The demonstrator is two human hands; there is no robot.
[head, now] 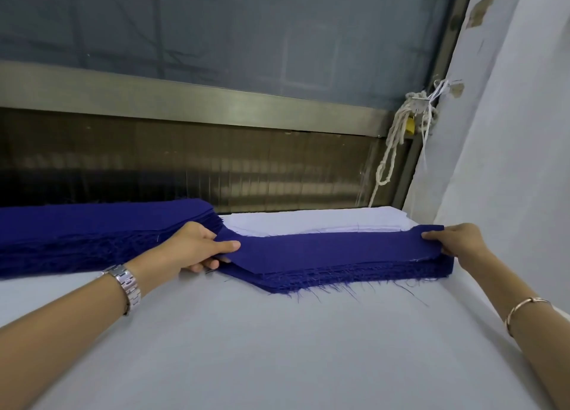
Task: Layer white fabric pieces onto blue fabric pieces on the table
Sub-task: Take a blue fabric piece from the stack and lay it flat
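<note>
A long dark-blue fabric piece (pixel 324 249) lies atop a frayed blue stack (pixel 354 278) on the pale grey tabletop (pixel 246 348). The left hand (pixel 197 246) pinches its left end, the right hand (pixel 456 240) its right corner, fingers closed on cloth. A white fabric stack (pixel 308 219) sits just behind.

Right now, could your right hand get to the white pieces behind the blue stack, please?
Probably yes: the right hand sits beside the white pieces, nothing between, though it grips the top blue piece.
</note>
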